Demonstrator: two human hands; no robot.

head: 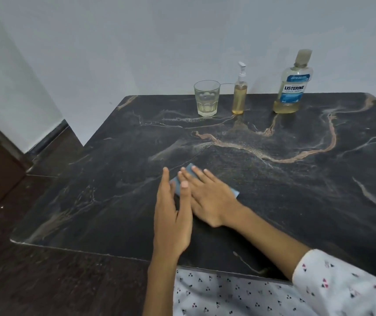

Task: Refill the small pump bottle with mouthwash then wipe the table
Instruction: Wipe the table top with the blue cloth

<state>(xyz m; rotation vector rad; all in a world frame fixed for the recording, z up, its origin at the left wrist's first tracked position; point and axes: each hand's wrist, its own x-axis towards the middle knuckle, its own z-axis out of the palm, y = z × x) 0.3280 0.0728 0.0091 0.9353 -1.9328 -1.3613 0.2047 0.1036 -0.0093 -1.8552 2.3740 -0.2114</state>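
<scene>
A small pump bottle (239, 96) holding yellow liquid stands upright at the far edge of the dark marble table (296, 190). To its right stands a capped Listerine mouthwash bottle (291, 87), partly full. A blue cloth (188, 172) lies flat near the table's middle. My right hand (207, 197) presses flat on the cloth, fingers spread. My left hand (173, 215) hovers beside it with fingers apart, its fingertips at the cloth's left edge, holding nothing. Most of the cloth is hidden under my hands.
A clear glass (206, 98) with a little yellowish liquid stands left of the pump bottle. A white wall rises right behind the table. Dark wooden floor (45, 281) lies to the left and in front. The table's near edge (91, 249) runs under my left wrist.
</scene>
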